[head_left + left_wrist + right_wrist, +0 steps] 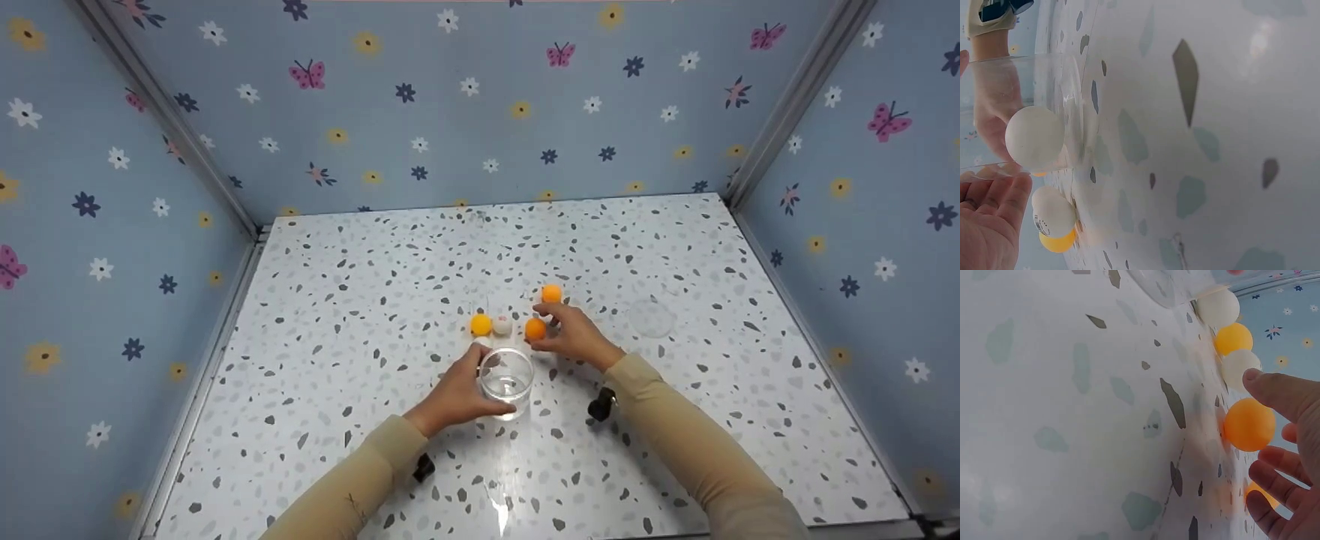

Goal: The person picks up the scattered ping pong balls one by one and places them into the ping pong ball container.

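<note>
My left hand [457,390] grips a clear cylindrical container [507,379] by its side; the container stands upright on the table. Around an orange ping-pong ball [535,329], the thumb and fingers of my right hand [574,335] are spread, with gaps to the ball in the right wrist view. Just beyond that hand lies a second orange ball [551,293]. A yellow-orange ball [481,325] and a white ball [502,325] sit side by side behind the container. Another white ball [1219,308] rests close to the container, mostly hidden by my left hand in the head view.
A clear round lid [651,319] lies to the right on the speckled white table [360,300]. Flower-patterned panels [480,112] enclose the back and both sides. A black wrist device [601,405] hangs beneath my right sleeve.
</note>
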`<state>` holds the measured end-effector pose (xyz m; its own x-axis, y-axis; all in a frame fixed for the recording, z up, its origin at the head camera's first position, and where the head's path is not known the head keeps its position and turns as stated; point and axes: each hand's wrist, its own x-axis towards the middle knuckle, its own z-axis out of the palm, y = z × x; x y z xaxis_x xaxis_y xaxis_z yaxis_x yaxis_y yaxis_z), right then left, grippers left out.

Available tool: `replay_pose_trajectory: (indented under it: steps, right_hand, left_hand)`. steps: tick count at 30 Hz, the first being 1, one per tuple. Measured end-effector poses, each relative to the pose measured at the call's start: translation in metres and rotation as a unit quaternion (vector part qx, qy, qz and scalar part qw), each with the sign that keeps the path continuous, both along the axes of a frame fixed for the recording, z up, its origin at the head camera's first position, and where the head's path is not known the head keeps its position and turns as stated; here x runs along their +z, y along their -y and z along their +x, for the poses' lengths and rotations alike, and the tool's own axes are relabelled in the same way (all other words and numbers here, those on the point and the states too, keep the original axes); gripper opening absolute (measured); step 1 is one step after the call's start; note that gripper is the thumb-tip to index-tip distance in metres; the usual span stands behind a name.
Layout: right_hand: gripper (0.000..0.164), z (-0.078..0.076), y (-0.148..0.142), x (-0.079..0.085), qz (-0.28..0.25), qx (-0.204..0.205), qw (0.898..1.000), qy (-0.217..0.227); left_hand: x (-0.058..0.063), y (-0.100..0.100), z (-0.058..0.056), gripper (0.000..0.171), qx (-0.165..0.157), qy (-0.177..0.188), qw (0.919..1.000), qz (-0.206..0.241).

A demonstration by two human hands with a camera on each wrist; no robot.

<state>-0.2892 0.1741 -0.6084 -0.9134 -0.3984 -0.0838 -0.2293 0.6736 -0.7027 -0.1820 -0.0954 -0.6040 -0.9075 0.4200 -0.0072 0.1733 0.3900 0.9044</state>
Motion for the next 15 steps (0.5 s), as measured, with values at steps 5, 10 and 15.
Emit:
replay_pose_trajectory:
  steps: [5, 10, 15]
  right_hand:
    - [0.072, -0.0018, 0.0017, -0.0026, -0.012, -0.001, 1.000, 0.014]
    - [0.066, -0.0032, 0.0039, -0.0041, -0.014, -0.002, 1.000, 0.020]
    - [0.061, -0.0042, 0.0061, -0.0053, -0.011, 0.000, 1.000, 0.022]
  left_hand:
    - [-0.0001, 0.0002, 0.0003, 0.088, 0.000, 0.003, 1.0000, 0.003]
    - [-0.0001, -0.0002, 0.0004, 0.088, 0.001, 0.005, 1.0000, 0.005]
    - [-0.0007, -0.0007, 0.0002, 0.089, 0.001, 0.010, 0.9999, 0.004]
